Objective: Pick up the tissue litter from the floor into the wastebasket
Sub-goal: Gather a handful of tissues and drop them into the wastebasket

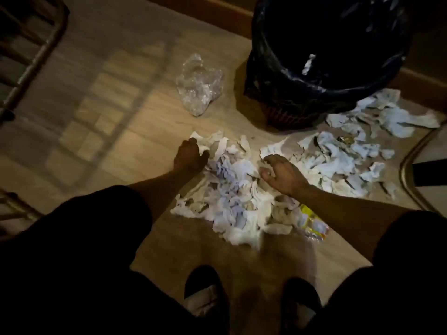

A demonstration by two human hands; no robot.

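A big heap of crumpled white tissues (237,189) lies on the wooden floor in front of me. More tissues (358,151) spread to the right, up to the base of the wastebasket (290,102), which is lined with a black bag and has one tissue (308,65) inside. My left hand (189,154) rests on the heap's upper left edge, fingers curled against the tissues. My right hand (281,174) hovers over the middle of the heap with fingers spread, holding nothing.
A crumpled clear plastic bag (199,85) lies left of the wastebasket. A yellow wrapper (312,223) sticks out under the heap's right side. Metal chair frames stand at far left (33,56) and far right (408,163). My dark slippers (205,293) are at the bottom.
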